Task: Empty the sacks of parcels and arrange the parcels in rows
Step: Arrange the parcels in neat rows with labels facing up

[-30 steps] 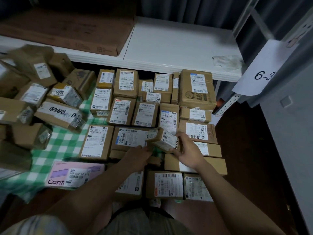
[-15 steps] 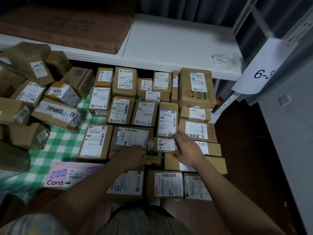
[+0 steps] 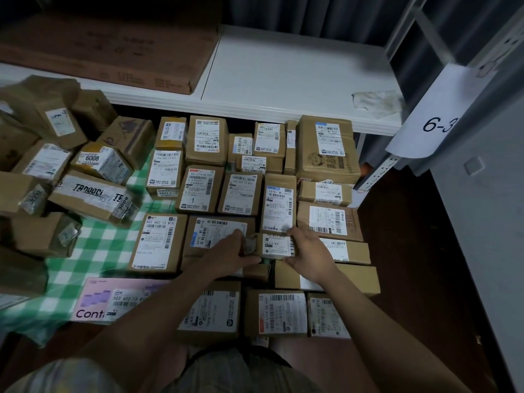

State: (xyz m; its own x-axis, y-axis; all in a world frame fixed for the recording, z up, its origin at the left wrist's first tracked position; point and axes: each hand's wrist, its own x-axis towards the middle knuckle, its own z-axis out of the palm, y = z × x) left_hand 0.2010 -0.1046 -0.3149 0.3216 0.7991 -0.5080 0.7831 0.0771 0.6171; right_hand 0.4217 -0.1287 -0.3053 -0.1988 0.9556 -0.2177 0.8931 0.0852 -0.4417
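Note:
A small brown parcel (image 3: pixel 272 245) with a white label lies among rows of several cardboard parcels (image 3: pixel 238 191) on the floor. My left hand (image 3: pixel 229 252) grips its left end and my right hand (image 3: pixel 307 251) grips its right end. A loose heap of unsorted parcels (image 3: pixel 56 165) sits at the left on a green checked sack (image 3: pixel 99 251). A pink flat parcel (image 3: pixel 113 299) lies at the near left.
A white shelf (image 3: pixel 283 78) hangs over the far row, with a flat brown carton (image 3: pixel 113 49) on it. A paper tag reading 6-3 (image 3: pixel 431 123) hangs on the rack post at the right. Dark floor (image 3: pixel 411 265) lies right of the rows.
The small parcel was tilted above the rows; both hands have lowered it flat into the gap in the third row. My left hand moved onto its left end.

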